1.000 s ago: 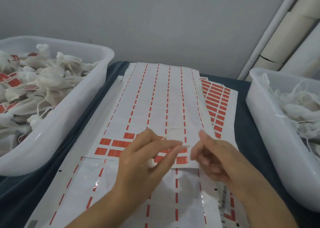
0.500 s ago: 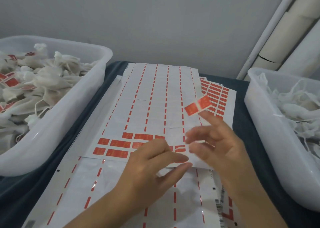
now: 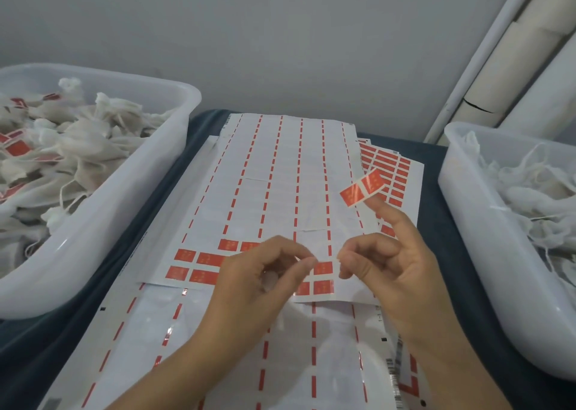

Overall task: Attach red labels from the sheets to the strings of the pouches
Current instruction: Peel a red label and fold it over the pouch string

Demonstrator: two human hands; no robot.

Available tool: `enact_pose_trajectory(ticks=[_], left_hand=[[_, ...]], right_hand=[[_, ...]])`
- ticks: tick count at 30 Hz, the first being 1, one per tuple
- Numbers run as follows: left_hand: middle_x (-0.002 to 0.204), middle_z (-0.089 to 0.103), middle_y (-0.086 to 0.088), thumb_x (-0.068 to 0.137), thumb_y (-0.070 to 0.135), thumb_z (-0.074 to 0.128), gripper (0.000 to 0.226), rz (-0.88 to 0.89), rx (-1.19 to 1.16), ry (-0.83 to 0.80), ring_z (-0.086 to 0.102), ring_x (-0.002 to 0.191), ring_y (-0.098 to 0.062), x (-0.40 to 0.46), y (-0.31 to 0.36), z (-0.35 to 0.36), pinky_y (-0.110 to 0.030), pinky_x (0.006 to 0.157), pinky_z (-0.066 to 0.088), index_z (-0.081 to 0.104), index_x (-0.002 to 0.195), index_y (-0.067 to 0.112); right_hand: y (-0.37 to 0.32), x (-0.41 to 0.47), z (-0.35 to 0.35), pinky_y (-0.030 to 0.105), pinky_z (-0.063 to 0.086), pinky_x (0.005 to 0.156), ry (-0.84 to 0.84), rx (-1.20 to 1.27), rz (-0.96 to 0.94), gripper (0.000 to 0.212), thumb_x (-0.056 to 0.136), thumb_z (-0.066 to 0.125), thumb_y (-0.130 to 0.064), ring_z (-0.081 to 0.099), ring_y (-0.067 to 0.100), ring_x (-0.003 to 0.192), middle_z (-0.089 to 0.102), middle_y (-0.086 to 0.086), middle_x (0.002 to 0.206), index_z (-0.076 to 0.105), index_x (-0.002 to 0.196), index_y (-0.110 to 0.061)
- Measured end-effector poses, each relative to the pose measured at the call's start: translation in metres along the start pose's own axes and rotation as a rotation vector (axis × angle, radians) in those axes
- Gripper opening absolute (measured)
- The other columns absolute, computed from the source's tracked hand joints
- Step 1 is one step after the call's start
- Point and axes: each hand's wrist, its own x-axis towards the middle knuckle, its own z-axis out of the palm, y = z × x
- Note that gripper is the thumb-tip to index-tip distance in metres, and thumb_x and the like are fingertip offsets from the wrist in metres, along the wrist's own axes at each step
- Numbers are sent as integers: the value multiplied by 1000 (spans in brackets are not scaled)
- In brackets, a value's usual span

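1. A second ago both our hands were down on the top sheet (image 3: 280,176), picking at its near rows. Now a red label (image 3: 361,188) is off the backing and stuck to the tip of our right hand's (image 3: 396,263) raised forefinger, above the sheet's right edge.
2. Our right hand's thumb and middle finger are curled toward each other and seem to pinch something small and pale. Our left hand (image 3: 265,282) has its thumb and forefinger closed together the same way. Whether a string runs between them, we cannot tell.
3. We judge the peel is done and the next step is folding the label around a pouch string.
4. The label is a thin, glossy, flexible strip: two red rectangles with a white band between them.
5. The top sheet is slick white backing, mostly stripped, with only dashed red lines and a few red rectangles left along its near edge. A fuller sheet (image 3: 396,172) pokes out under its right side.
6. The bin (image 3: 131,210) at the table's left edge is translucent plastic and holds crumpled cloth pouches (image 3: 81,141), some already tagged red. The bin (image 3: 467,222) at the right edge holds white pouches (image 3: 530,197) with loose strings.
7. The table (image 3: 433,160) wears a dark blue cloth.
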Motion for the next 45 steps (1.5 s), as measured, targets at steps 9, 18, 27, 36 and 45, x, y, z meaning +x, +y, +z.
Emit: enact_pose_trajectory(ticks=[9,18,27,36,45], left_hand=[[59,64,12,59,42,64,20,-260,-308,-35,58,53,-1,8,4,-10,-7,45,41,70,67,26],[66,67,14,76,24,69,10,-349,-260,-30,61,66,2,9,-4,-11,-5,52,43,71,66,26],[61,64,19,77,27,66,11,-274,-187,-59,59,64,5,8,-2,-9,-5,53,42,68,67,31],[63,66,14,76,26,67,15,-292,-222,-58,62,67,0,7,0,-9,-6,54,44,69,62,31],[61,65,13,74,29,68,10,-324,-263,-44,61,62,0,7,3,-9,-7,51,43,69,64,28]], right_hand=[[6,1,6,6,48,67,20,-61,65,46,69,67,-31,68,4,81,71,-15,84,49,111,-38],[-5,2,-2,4,45,49,122,159,231,19,63,63,-37,64,-9,77,69,-27,83,71,79,-31],[2,1,11,4,46,57,-70,172,239,17,62,65,-27,66,-6,79,71,-21,80,68,78,-20],[4,0,15,11,51,65,6,99,197,14,62,67,-31,70,14,74,73,-8,80,70,74,-24],[1,-1,15,8,49,61,-22,122,175,10,63,67,-26,70,10,75,73,-9,78,70,73,-24]])
